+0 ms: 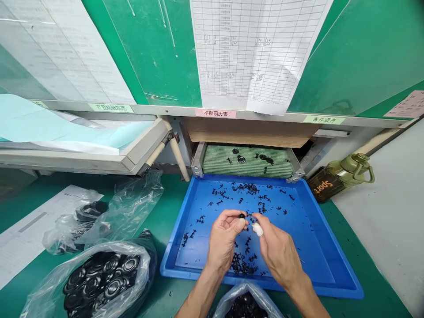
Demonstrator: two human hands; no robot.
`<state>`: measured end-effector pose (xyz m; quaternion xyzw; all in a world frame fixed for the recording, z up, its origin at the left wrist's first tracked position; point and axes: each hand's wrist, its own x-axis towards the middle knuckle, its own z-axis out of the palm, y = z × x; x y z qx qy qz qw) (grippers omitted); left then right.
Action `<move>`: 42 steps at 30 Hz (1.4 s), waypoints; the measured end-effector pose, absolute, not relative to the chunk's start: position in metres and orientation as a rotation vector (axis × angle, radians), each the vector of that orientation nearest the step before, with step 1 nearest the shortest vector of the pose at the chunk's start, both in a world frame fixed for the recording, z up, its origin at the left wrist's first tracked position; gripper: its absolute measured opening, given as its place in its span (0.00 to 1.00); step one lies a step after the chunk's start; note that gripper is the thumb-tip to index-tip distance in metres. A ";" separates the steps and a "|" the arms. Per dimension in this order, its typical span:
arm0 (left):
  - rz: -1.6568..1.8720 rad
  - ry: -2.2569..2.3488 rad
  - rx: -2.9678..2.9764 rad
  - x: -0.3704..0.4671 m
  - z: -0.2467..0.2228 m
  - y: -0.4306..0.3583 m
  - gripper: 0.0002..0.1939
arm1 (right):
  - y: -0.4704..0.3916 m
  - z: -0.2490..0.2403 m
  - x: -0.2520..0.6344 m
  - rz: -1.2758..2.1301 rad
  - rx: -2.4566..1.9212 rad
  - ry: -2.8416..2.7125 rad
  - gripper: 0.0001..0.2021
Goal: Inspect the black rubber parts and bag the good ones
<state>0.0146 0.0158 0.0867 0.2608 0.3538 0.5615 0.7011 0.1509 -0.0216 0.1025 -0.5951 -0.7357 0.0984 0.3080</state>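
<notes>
Left grip (239, 219) holds black part (242, 216); bottle (342, 176) near tray (265, 229) (reads "Sport").

"Sport" on bottle (341, 176), "不良履历表" on pink label (215, 113), seemingly "首件报告" on green label (324, 119)

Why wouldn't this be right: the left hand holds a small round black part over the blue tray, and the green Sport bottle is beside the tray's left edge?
The bottle's side is wrong: the head view shows the green Sport bottle beside the right edge of the blue tray. The left hand does hold a small round black part over the tray.
</notes>
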 end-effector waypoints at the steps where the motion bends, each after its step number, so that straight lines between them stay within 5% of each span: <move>1: 1.259 0.787 0.587 0.015 0.086 0.015 0.14 | -0.024 0.101 0.148 0.183 -1.583 -1.984 0.19; 42: 1.308 0.693 0.611 0.020 0.084 0.008 0.12 | -0.035 0.102 0.142 0.051 -1.575 -1.974 0.18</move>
